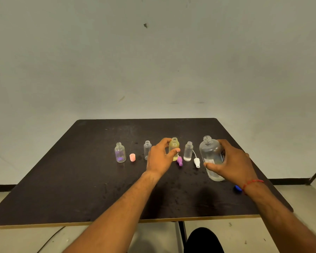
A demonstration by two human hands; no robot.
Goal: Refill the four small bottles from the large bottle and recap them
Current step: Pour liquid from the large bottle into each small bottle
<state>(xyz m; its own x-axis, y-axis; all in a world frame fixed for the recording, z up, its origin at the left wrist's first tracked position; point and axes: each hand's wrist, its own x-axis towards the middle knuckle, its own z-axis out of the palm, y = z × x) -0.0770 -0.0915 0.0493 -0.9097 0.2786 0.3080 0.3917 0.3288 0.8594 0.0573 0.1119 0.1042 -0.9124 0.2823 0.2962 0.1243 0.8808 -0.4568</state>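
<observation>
Dark table [80, 189], pale front edge, surface speckled with droplets. Nearest item: blue cap [237, 189], lying on the table just beside the right wrist, which carries a red thread bracelet [252, 183]. Right hand [233, 161] grips the large bottle [211, 152] from its right side, fingers [211, 166] curled round the body with the thumb across the label. Large bottle uncapped, clear, leaning slightly left; cannot tell whether its base is on the table. Left hand [159, 157] holds the yellow small bottle [174, 146], thumb in front and other fingers behind it; bottle upright, neck open, third from the left in the row. Purple cap [179, 161] lies on its side just right of that bottle's base. White spray cap [196, 162], with its thin tube, lies between the frosted small bottle [188, 151] and the large bottle. Pink cap [132, 157] stands between the violet-tinted small bottle [120, 152] at the far left and the clear small bottle [147, 148], which is partly hidden by the left hand. All four small bottles upright and uncapped; frosted one holds a little clear liquid. Grey wall [153, 61] behind.
</observation>
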